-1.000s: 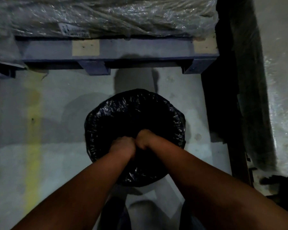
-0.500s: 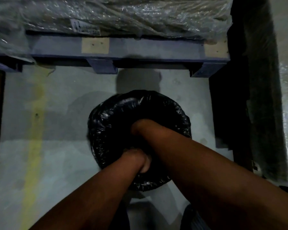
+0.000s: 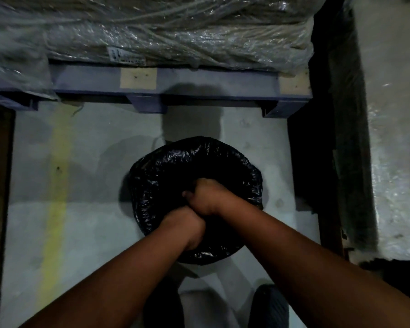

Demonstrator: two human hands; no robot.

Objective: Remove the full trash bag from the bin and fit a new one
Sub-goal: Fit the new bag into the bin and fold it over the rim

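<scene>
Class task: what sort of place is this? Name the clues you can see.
Probably a warehouse or storeroom: a blue wooden pallet carrying a load in plastic stretch wrap, a bare concrete floor, and a painted yellow floor line.

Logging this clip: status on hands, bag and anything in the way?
Left hand and right hand both fisted, pressed together inside the bin mouth. Black trash bag lines the rim; grip on it unclear. Wrapped pallet beyond, not blocking.

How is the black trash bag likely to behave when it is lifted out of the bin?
The black trash bag looks thin, crinkled and glossy, so probably floppy and somewhat slippery. Both fists, left hand and right hand, bunch it easily. Its weight cannot be judged.
</scene>
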